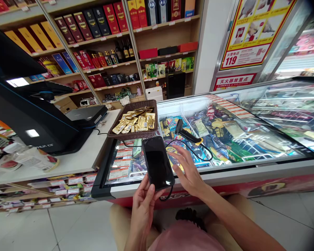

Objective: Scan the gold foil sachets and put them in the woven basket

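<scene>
A black smartphone (157,162) with a dark screen is held by its lower end in my left hand (143,199), the thumb on its front edge. To the right of the phone my right hand (188,171) hovers with its fingers spread, holding nothing. A black cable loops out below the phone. Just beyond my right hand, a black barcode scanner (189,135) lies on the glass lid of the chest freezer (238,170). Its cable curls across the glass. Behind the phone sits a brown wicker basket (112,133) full of gold-coloured packets (142,122).
At the left, a black checkout terminal (42,115) stands on a white counter (75,162), with a clear-plastic package (32,158) beside it. Boxed goods fill wall shelves (167,24) behind. A red-and-yellow fire notice (256,35) hangs at the right. My legs are against the freezer front.
</scene>
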Tool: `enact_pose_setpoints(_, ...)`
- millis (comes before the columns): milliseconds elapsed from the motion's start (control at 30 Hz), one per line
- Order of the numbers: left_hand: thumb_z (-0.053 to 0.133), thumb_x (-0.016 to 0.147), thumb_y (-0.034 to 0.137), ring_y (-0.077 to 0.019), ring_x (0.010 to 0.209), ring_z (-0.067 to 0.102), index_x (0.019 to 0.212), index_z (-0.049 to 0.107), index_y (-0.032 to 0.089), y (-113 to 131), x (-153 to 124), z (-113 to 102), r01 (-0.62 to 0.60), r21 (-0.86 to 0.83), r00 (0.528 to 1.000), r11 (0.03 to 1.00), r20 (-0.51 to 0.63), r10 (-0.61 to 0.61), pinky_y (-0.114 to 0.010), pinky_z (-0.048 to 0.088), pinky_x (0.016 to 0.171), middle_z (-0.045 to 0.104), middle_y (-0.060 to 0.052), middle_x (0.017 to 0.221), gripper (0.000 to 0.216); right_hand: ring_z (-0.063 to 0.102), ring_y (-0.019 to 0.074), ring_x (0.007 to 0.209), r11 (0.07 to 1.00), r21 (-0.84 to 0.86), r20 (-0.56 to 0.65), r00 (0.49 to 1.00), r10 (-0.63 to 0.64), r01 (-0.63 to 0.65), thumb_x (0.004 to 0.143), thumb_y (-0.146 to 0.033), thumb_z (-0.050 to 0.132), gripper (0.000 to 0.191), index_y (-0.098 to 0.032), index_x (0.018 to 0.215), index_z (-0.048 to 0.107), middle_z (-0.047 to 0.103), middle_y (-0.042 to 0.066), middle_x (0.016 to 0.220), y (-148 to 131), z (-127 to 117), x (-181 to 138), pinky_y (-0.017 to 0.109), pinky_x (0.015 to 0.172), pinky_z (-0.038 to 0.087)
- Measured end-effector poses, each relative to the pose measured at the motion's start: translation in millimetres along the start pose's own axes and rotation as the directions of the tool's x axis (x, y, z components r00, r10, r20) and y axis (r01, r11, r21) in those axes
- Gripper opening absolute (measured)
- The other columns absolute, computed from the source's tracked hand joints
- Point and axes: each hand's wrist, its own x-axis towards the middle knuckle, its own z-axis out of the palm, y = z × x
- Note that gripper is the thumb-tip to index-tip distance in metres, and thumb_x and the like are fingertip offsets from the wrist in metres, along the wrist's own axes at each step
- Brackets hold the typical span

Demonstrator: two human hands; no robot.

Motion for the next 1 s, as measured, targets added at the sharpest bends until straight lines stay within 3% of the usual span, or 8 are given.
enact_pose_setpoints(67,0.087,0.069,0.034,-0.0281,0.111,0.068,0.124,0.071,0.026,0.1,0.1,0.0,0.001,-0.006,1.0,1.0,0.004,-0.001,-0.034,0.063,0.083,0.07,-0.01,0.127,0.058,0.037,0.0326,0.139,0.979,-0.138,0.033,0.988,-0.15,0.153,0.101,-0.04,0.043,0.035,-0.025,0.127,0.062,0.04,0.013,0.151,-3.3,-3.8,-4.8,0.057,0.112,0.031)
enact_pose_setpoints(133,0.087,0.069,0.033,-0.0276,0.112,0.068,0.123,0.071,0.026,-0.5,0.1,0.4,0.006,-0.016,1.0,1.0,0.006,-0.006,-0.033,0.063,0.083,0.069,-0.009,0.129,0.057,0.039,0.0326,0.137,0.966,-0.189,0.038,0.984,-0.174,0.178,0.102,-0.038,0.042,0.034,-0.024,0.123,0.064,0.041,0.014,0.147,-6.0,-5.5,-7.3,0.056,0.11,0.034)
enact_pose_setpoints(233,0.087,0.068,0.032,-0.027,0.109,0.069,0.122,0.072,0.026,-2.4,-0.2,1.2,0.015,-0.033,1.0,0.999,0.015,-0.015,-0.036,0.062,0.086,0.067,-0.009,0.131,0.056,0.042,0.0309,0.131,0.971,-0.192,-0.01,0.99,-0.144,0.14,0.102,-0.034,0.038,0.033,-0.024,0.118,0.065,0.045,0.014,0.141,-9.0,-6.0,-8.3,0.054,0.106,0.038)
enact_pose_setpoints(400,0.084,0.072,0.03,-0.0299,0.116,0.066,0.124,0.07,0.025,-6.7,-2.0,1.7,0.03,-0.05,0.998,0.998,0.051,-0.027,-0.042,0.059,0.093,0.066,-0.011,0.133,0.054,0.043,0.0328,0.128,0.923,-0.118,0.1,0.929,-0.355,0.365,0.101,-0.045,0.039,0.038,-0.027,0.1,0.073,0.044,0.009,0.145,-10.1,-3.1,-8.2,0.056,0.106,0.036)
enact_pose_setpoints(500,0.084,0.072,0.031,-0.0336,0.122,0.062,0.128,0.068,0.024,-8.8,-3.4,2.1,0.029,-0.051,0.998,0.998,0.057,-0.026,-0.046,0.058,0.095,0.065,-0.012,0.134,0.058,0.039,0.0333,0.13,0.936,-0.198,0.123,0.955,-0.272,0.292,0.1,-0.044,0.041,0.037,-0.027,0.103,0.074,0.042,0.008,0.148,-6.1,0.5,-1.9,0.057,0.107,0.034)
enact_pose_setpoints(633,0.083,0.073,0.033,-0.0365,0.124,0.06,0.131,0.066,0.023,-9.6,-5.4,3.2,0.037,-0.042,0.997,0.998,0.062,-0.034,-0.05,0.058,0.094,0.061,-0.013,0.139,0.061,0.035,0.0337,0.136,0.935,-0.332,-0.043,0.988,-0.145,0.123,0.102,-0.035,0.034,0.038,-0.027,0.123,0.065,0.037,0.01,0.153,-0.7,1.3,7.7,0.059,0.109,0.03)
enact_pose_setpoints(833,0.083,0.075,0.033,-0.035,0.121,0.062,0.132,0.065,0.023,-9.1,-6.4,4.1,0.045,-0.043,0.996,0.998,0.079,-0.042,-0.049,0.058,0.095,0.061,-0.012,0.139,0.06,0.039,0.0328,0.137,0.926,-0.253,0.044,0.96,-0.277,0.278,0.102,-0.036,0.033,0.031,-0.025,0.123,0.053,0.057,0.009,0.142,-4.4,-0.2,-5.5,0.059,0.109,0.03)
enact_pose_setpoints(1000,0.082,0.075,0.034,-0.0333,0.119,0.063,0.132,0.066,0.023,-10.0,-5.6,4.6,0.048,-0.037,0.995,0.998,0.089,-0.045,-0.044,0.058,0.095,0.062,-0.013,0.137,0.06,0.042,0.0316,0.135,0.904,-0.204,0.124,0.926,-0.357,0.376,0.1,-0.046,0.038,0.032,-0.025,0.119,0.055,0.065,0.008,0.135,-10.8,4.1,-15.9,0.059,0.112,0.028)
